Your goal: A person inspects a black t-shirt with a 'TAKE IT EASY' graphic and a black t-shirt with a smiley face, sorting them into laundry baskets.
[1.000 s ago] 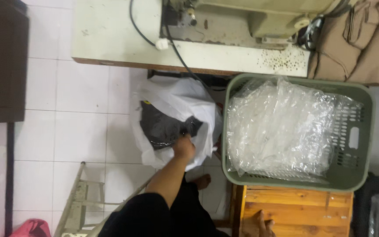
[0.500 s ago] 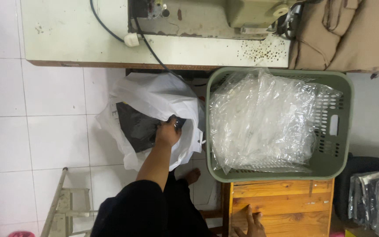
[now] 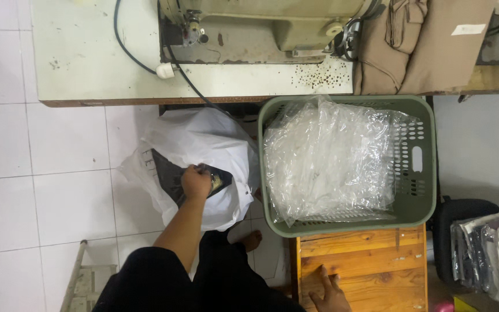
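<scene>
The left hand (image 3: 196, 181) reaches into the open mouth of a white bag (image 3: 203, 156) on the tiled floor (image 3: 41, 173); its fingers are clenched around dark cloth (image 3: 171, 179) inside the bag; a dark sleeve (image 3: 145, 283) covers the upper arm. The bag stands just beside the left wall of a green basket (image 3: 428, 173), below the front edge of the tabletop (image 3: 88, 63).

The right hand (image 3: 329, 292) lies flat and released, palm down, on a wooden crate (image 3: 371, 266); it grasps nothing. The crate touches the near wall of the basket; the basket holds crumpled clear plastic (image 3: 330, 162), which fills most of it.

On the tabletop stands a sewing machine (image 3: 261, 26); a dark cable (image 3: 140, 60) with a white plug (image 3: 166, 70) runs from it across the tabletop and down over the edge towards the bag; brown fabric (image 3: 423, 43) is piled at the machine's right end. A bare foot (image 3: 251, 240) rests on the floor between the bag and the crate. Folded garments (image 3: 492, 254) in clear wrap lie stacked at the right edge; a metal frame (image 3: 88, 277) stands on the floor at lower left.
</scene>
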